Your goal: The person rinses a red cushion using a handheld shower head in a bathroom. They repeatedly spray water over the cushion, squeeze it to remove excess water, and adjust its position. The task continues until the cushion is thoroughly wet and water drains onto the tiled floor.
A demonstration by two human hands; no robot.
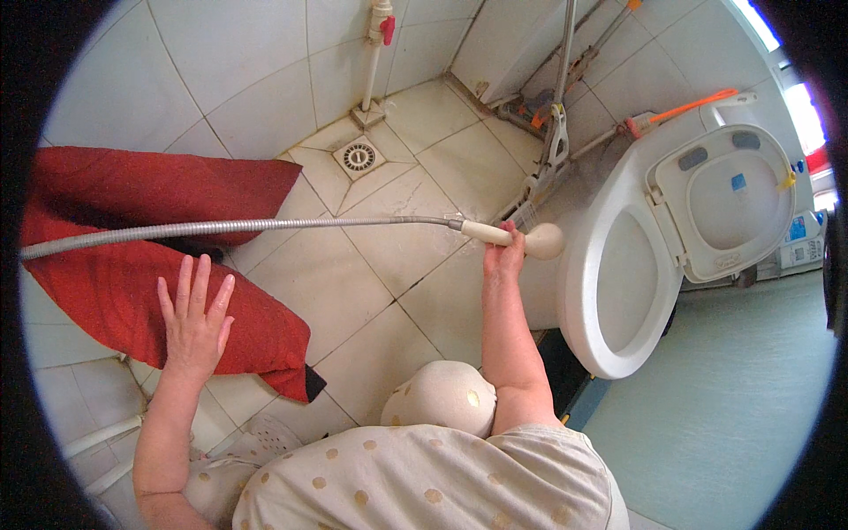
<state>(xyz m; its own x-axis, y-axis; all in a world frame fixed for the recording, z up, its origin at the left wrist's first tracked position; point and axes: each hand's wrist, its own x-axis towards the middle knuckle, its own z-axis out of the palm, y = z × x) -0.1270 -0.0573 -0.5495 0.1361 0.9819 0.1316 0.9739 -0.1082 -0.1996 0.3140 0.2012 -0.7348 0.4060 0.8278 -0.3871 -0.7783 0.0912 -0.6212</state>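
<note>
My right hand grips the cream handle of a handheld shower head. The rounded head points toward the side of the white toilet. From the handle a ribbed metal shower hose runs left across the view and over a red mat. My left hand has its fingers spread, palm down, over that mat; whether it presses on the cloth or hovers, I cannot tell. The mat is draped in two folds with a dark underside, and one corner hangs near the floor.
Wet-looking pale floor tiles surround a round floor drain. Nearby rises a white pipe with a red valve handle. A mop leans beside the toilet, near an orange-handled brush. The toilet lid is raised.
</note>
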